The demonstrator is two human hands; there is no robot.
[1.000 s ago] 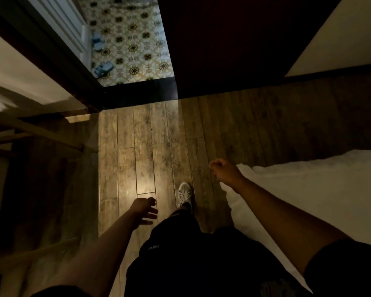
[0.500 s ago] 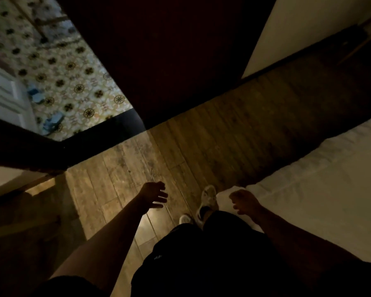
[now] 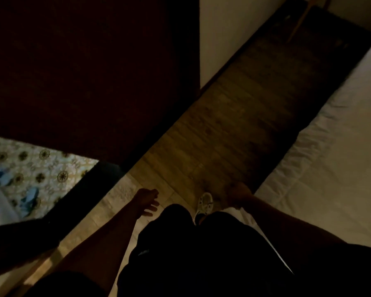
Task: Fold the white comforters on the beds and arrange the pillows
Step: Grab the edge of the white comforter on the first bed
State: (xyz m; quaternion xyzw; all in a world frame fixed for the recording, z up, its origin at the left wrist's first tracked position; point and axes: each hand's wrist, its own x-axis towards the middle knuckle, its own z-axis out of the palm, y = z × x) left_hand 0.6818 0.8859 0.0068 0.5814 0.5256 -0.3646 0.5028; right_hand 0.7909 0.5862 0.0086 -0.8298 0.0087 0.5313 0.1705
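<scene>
**Beside the bed in a dim room**

Head view: No brand, label or writing can be read anywhere; a small pale mark on the dark trousers (image 3: 193,249) is too blurred to make out.

The white comforter (image 3: 330,168) lies spread over the bed (image 3: 272,191) along the right side of the picture, running from the lower middle up to the top right corner. Its near edge is rumpled into small creases, while the wider surface looks fairly flat. A seam line shows close to the corner nearest the person. No pillow can be picked out.

The left hand (image 3: 147,200) hangs over the floor with its fingers loosely spread and holds nothing. The right hand (image 3: 238,194) is just beside the near corner of the comforter, curled inward like a loose fist; it is too dark to tell whether it grips cloth. One pale shoe (image 3: 205,203) shows between the two hands.

The wooden floor (image 3: 223,136) runs as a strip between the bed and a dark red door (image 3: 84,71). A cream wall (image 3: 223,28) stands beyond the door. At the lower left a patterned tile floor (image 3: 41,168) is brightly lit, with blue slippers (image 3: 30,198) lying on it, blurred.
</scene>
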